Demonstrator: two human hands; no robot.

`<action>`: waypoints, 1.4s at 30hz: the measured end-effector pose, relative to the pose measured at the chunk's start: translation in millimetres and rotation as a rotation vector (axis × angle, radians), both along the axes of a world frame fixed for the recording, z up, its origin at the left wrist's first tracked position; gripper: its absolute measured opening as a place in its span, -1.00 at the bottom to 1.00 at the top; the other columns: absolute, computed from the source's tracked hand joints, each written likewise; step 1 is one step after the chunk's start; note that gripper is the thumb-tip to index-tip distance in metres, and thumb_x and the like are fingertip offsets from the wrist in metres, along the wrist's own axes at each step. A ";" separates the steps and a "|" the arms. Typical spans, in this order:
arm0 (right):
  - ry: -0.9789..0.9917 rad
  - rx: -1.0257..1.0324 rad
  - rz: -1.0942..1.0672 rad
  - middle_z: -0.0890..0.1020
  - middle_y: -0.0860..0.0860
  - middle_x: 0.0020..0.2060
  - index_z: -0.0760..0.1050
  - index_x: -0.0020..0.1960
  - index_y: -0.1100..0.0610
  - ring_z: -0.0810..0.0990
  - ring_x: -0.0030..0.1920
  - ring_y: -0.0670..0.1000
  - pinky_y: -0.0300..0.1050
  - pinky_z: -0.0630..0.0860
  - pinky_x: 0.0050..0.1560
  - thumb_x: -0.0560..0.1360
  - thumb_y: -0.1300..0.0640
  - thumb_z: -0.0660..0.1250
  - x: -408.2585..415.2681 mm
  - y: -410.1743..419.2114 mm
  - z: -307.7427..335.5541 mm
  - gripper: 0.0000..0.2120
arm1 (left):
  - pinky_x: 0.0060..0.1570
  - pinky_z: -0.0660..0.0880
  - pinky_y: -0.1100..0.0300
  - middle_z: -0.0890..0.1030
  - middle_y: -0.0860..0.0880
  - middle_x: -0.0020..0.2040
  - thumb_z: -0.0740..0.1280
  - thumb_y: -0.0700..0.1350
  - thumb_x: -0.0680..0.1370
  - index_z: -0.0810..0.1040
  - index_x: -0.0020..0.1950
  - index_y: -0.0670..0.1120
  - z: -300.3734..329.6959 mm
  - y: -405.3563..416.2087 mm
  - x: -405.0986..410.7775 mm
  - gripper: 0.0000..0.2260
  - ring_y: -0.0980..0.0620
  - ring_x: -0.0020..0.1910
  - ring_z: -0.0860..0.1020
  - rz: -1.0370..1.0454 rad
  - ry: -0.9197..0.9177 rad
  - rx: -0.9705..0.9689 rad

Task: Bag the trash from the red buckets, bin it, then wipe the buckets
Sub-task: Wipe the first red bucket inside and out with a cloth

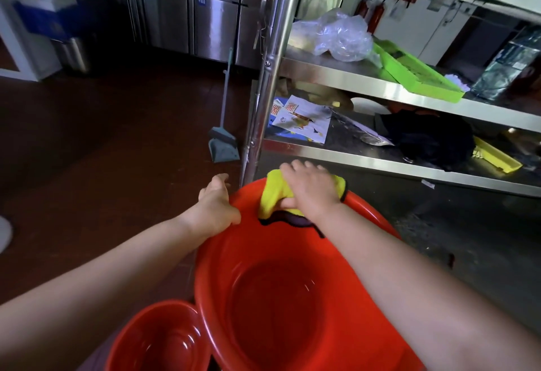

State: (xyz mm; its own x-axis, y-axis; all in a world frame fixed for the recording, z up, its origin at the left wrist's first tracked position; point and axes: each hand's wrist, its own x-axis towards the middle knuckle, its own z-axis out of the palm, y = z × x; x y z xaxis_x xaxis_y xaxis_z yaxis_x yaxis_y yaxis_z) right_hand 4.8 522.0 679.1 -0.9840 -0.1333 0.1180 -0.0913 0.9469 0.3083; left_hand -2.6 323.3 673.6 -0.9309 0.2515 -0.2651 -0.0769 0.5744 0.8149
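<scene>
Dark red floor [102, 151], grey dustpan [223, 148] standing on it beside steel shelving [380, 83]

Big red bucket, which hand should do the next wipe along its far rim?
Probably the right hand: it already presses the yellow cloth onto the far rim of the big red bucket. The left hand grips the rim, steadying it.

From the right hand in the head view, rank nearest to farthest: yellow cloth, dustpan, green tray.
From the right hand:
1. Yellow cloth, under the hand on the bucket rim.
2. Dustpan, on the floor, upper left.
3. Green tray, on the shelf, upper right.
</scene>
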 end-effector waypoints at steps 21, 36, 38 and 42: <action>0.016 0.061 0.326 0.55 0.06 -0.07 0.43 0.13 0.14 0.56 -0.07 0.13 -0.03 0.43 -0.19 0.15 -0.06 0.56 -2.9 -45.2 -1.2 -0.36 | -0.45 0.25 0.28 0.47 0.05 -0.27 0.51 -0.14 0.28 0.42 -0.18 -0.04 12.0 -9.5 -21.8 -0.72 0.14 -0.33 0.43 -0.251 0.184 -0.193; 0.041 -0.006 -0.099 0.56 0.05 -0.06 0.34 0.07 0.11 0.59 -0.02 0.13 -0.07 0.34 -0.28 0.19 -0.42 0.36 24.8 38.8 -2.2 -0.27 | -0.17 0.57 0.08 0.59 -0.16 -0.08 0.47 -0.28 0.37 0.49 0.08 -0.12 -1.8 -23.7 44.3 -0.67 -0.11 -0.15 0.60 0.231 -0.179 0.284; 0.044 0.006 -0.100 0.57 0.05 -0.07 0.35 0.08 0.12 0.60 -0.04 0.14 -0.07 0.37 -0.29 0.19 -0.43 0.36 30.8 45.8 -3.5 -0.26 | -0.21 0.57 0.10 0.60 -0.15 -0.12 0.47 -0.29 0.38 0.48 0.08 -0.12 -4.7 -22.1 60.3 -0.67 -0.12 -0.18 0.61 0.268 -0.220 0.338; -0.001 -0.001 -0.040 0.56 0.05 -0.05 0.32 0.08 0.11 0.60 -0.02 0.13 -0.06 0.33 -0.29 0.23 -0.43 0.33 31.3 44.0 1.4 -0.29 | -0.13 0.57 0.07 0.52 -0.11 -0.03 0.49 -0.22 0.34 0.45 0.08 -0.10 0.5 -21.3 53.1 -0.62 -0.08 -0.11 0.57 0.126 -0.068 0.102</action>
State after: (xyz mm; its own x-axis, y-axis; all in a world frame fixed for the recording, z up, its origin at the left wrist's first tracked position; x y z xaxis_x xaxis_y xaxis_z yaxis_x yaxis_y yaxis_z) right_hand 36.1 566.0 680.5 -0.9887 -0.0933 0.1171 -0.0533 0.9502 0.3072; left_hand 50.5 302.0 674.2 -0.9377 0.1625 -0.3071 -0.1998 0.4710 0.8592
